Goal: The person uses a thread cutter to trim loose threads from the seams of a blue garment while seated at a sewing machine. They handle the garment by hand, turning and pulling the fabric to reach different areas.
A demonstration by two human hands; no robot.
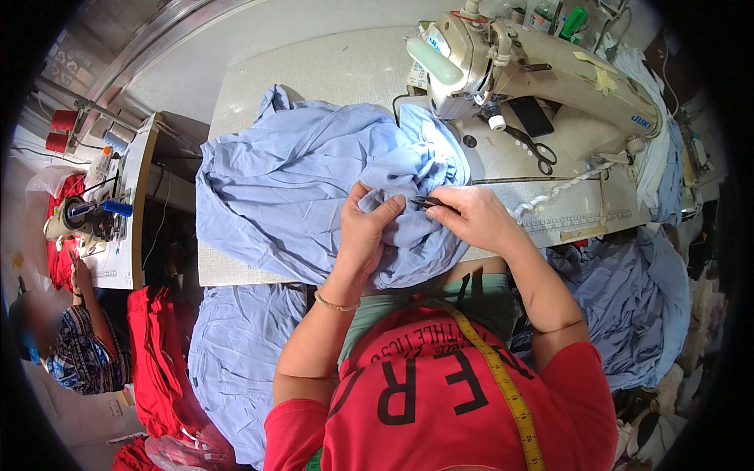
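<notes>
A light blue garment [290,180] lies bunched over the sewing table and hangs a little past its front edge. My left hand [367,224] is closed on a fold of it, thumb pressed against the cloth. My right hand [475,216] grips small black thread snips [432,204], whose tips point left at the cloth by my left thumb. Just beyond my hands, part of the garment lies under the lit needle area of the sewing machine [463,63]. Whether the tips touch a thread is too small to tell.
Black scissors [538,153] and a dark phone [532,116] lie by the machine. A twisted white cord [558,192] rests on the right. Blue cloth [620,298] hangs at right, more blue cloth [243,353] at left. A co-worker [82,345] sits at another machine, far left.
</notes>
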